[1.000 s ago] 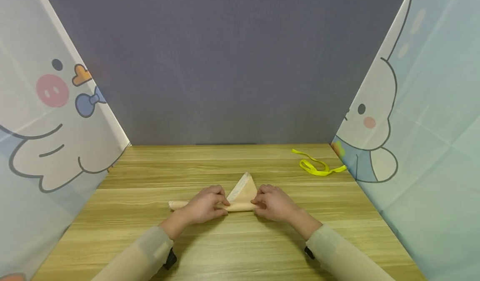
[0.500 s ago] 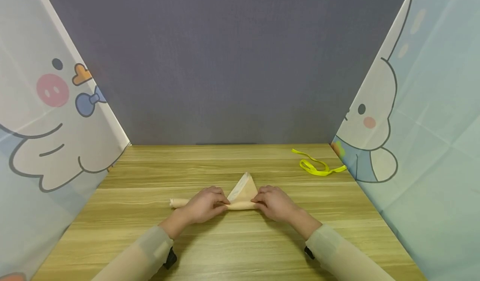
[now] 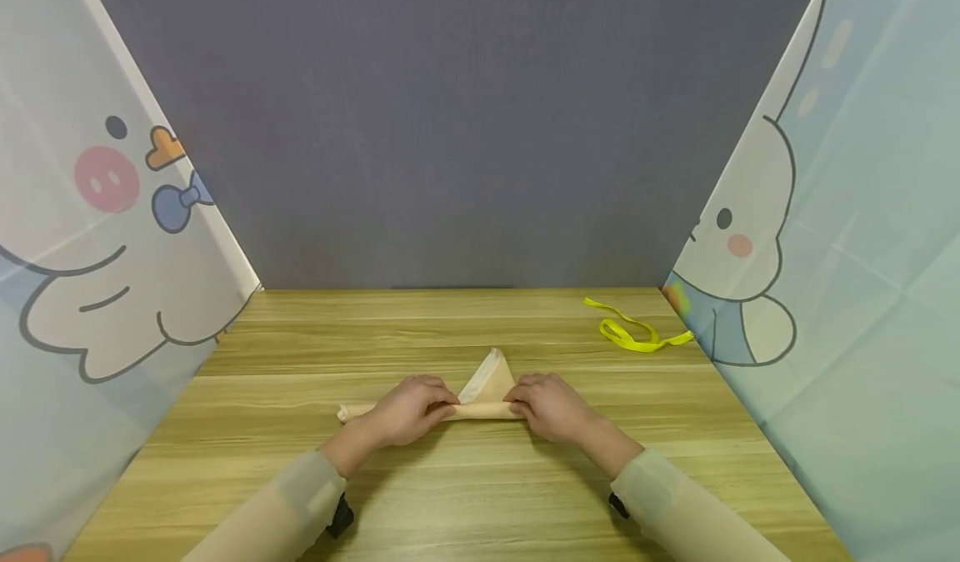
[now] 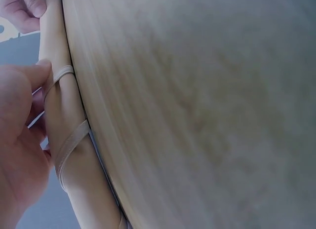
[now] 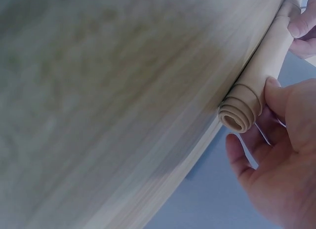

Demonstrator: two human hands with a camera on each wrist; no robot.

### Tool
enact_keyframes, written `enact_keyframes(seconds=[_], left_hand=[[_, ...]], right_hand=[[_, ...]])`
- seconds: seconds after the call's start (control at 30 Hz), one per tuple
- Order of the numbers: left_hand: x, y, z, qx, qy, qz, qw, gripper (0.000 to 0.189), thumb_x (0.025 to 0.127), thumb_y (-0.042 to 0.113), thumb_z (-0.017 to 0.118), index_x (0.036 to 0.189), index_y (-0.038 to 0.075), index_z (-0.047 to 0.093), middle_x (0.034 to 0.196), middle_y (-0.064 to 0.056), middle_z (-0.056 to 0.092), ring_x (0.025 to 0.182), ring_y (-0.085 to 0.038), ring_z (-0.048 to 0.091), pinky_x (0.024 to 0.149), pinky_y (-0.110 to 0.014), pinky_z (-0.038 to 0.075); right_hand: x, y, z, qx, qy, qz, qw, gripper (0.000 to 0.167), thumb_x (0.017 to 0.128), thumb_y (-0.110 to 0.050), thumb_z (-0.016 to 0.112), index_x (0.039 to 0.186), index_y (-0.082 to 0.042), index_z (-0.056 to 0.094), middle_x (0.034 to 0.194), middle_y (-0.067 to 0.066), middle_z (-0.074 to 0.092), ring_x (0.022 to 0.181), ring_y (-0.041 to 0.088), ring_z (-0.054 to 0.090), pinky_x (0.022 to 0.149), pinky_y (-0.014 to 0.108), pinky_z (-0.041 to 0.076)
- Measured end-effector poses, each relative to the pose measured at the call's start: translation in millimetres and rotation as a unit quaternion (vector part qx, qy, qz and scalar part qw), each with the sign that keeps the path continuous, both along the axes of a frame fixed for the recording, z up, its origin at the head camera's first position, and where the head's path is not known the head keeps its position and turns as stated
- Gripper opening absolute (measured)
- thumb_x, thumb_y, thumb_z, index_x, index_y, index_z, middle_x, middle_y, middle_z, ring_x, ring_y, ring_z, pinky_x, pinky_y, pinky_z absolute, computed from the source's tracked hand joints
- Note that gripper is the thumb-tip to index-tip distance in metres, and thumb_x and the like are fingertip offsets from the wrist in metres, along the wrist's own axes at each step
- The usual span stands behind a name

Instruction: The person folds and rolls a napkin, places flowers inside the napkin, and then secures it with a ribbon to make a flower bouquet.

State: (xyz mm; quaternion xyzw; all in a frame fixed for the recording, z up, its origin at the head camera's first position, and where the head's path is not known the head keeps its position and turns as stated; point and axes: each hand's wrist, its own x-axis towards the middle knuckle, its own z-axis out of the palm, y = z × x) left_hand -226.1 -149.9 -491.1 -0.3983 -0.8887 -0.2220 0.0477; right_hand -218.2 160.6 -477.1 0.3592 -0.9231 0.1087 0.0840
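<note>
A beige cloth [image 3: 487,411], rolled into a long tube, lies across the middle of the table, with one flat triangular corner [image 3: 498,378] pointing away from the person. My left hand [image 3: 411,410] grips the tube left of this corner, thumb on the near side. At the right end, my right hand [image 3: 552,408] holds it between thumb and fingers. Spiral layers show in the roll's open end [image 5: 233,121] in the right wrist view. Slanting hemmed edges [image 4: 74,140] wrap round the tube in the left wrist view. The left hand covers part of the roll in the head view.
A loose yellow ribbon [image 3: 637,343] lies at the back right of the wood-grain table [image 3: 480,495]. A grey panel [image 3: 465,128] stands behind, and cartoon-printed cloth walls [image 3: 135,295] flank both sides.
The cloth has rolled slightly away from the person, and its bare triangular corner shows a little less. Both thumbs have shifted forward, closer to the fingers.
</note>
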Motion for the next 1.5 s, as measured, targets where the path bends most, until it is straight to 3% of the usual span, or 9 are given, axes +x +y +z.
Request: enact_keyframes(seconds=[0.17, 0.27, 0.4, 0.63, 0.83, 1.1, 1.3, 1.5], left_hand=[[-0.5, 0.6, -0.3, 0.007, 0.0, -0.001, 1.0, 0.015, 0.109, 0.018, 0.071, 0.118, 0.014, 0.083, 0.104, 0.003, 0.079, 0.091, -0.007, 0.07, 0.082, -0.033, 0.059], [-0.5, 2.1, 0.9, 0.011, -0.019, 0.001, 0.9997, 0.015, 0.109, 0.016, 0.071, 0.122, 0.013, 0.078, 0.098, 0.004, 0.077, 0.083, -0.005, 0.067, 0.077, -0.03, 0.057], [0.2, 3.3, 2.8, 0.014, -0.034, 0.001, 0.9993, 0.016, 0.109, 0.014, 0.07, 0.125, 0.016, 0.071, 0.092, 0.005, 0.074, 0.076, -0.002, 0.062, 0.072, -0.027, 0.054], [1.0, 2.1, 2.2, 0.01, -0.008, -0.007, 0.9999, 0.013, 0.108, 0.013, 0.071, 0.119, 0.017, 0.077, 0.106, 0.002, 0.079, 0.09, -0.009, 0.072, 0.078, -0.029, 0.06], [0.8, 1.1, 0.0, -0.017, 0.008, 0.003, 0.9998, 0.015, 0.109, 0.019, 0.071, 0.12, 0.02, 0.082, 0.105, 0.006, 0.075, 0.082, 0.0, 0.06, 0.079, -0.03, 0.055], [2.0, 0.9, 0.9, -0.012, -0.012, 0.006, 0.9998, 0.016, 0.108, 0.023, 0.072, 0.119, 0.019, 0.083, 0.102, 0.008, 0.071, 0.075, 0.003, 0.05, 0.075, -0.025, 0.048], [2.7, 2.3, 2.8, -0.019, -0.02, 0.012, 0.9996, 0.026, 0.099, 0.037, 0.085, 0.118, 0.02, 0.084, 0.102, 0.01, 0.069, 0.08, 0.002, 0.054, 0.082, -0.03, 0.05], [3.4, 3.6, 3.5, -0.03, -0.012, 0.018, 0.9993, 0.025, 0.096, 0.032, 0.088, 0.118, 0.019, 0.084, 0.103, 0.01, 0.065, 0.086, 0.0, 0.054, 0.085, -0.03, 0.051]], right_hand=[[1.8, -1.0, 1.6, -0.002, -0.015, -0.007, 0.9999, 0.012, 0.106, -0.016, 0.073, 0.113, -0.014, 0.082, 0.107, 0.001, 0.08, 0.101, 0.022, 0.077, 0.088, 0.05, 0.061], [2.0, -1.7, 1.8, -0.012, -0.028, -0.013, 0.9994, 0.013, 0.107, -0.016, 0.073, 0.119, -0.015, 0.077, 0.104, 0.001, 0.081, 0.096, 0.019, 0.077, 0.09, 0.052, 0.061], [1.5, -2.2, 0.9, -0.031, -0.039, -0.008, 0.9987, 0.014, 0.106, -0.016, 0.073, 0.119, -0.02, 0.069, 0.098, -0.001, 0.081, 0.087, 0.012, 0.075, 0.085, 0.047, 0.058], [0.5, -0.1, 0.1, -0.036, -0.014, 0.008, 0.9992, 0.007, 0.105, -0.016, 0.075, 0.11, -0.021, 0.076, 0.103, -0.004, 0.081, 0.092, 0.014, 0.076, 0.08, 0.041, 0.057], [1.3, 0.9, -0.6, -0.019, -0.008, 0.004, 0.9998, 0.009, 0.104, -0.019, 0.075, 0.109, -0.023, 0.081, 0.106, -0.005, 0.078, 0.097, 0.016, 0.073, 0.081, 0.04, 0.057], [1.3, 2.1, -1.5, -0.022, -0.024, -0.003, 0.9995, 0.011, 0.101, -0.025, 0.075, 0.109, -0.024, 0.083, 0.101, -0.01, 0.073, 0.089, 0.007, 0.063, 0.08, 0.035, 0.053], [0.0, 2.6, -2.0, -0.016, -0.048, -0.014, 0.9986, 0.019, 0.096, -0.038, 0.083, 0.109, -0.024, 0.083, 0.103, -0.01, 0.071, 0.088, 0.005, 0.058, 0.082, 0.034, 0.053], [0.5, 2.7, -0.4, -0.028, -0.049, -0.002, 0.9984, 0.02, 0.093, -0.03, 0.087, 0.11, -0.019, 0.085, 0.102, -0.009, 0.065, 0.086, 0.005, 0.052, 0.08, 0.029, 0.05]])
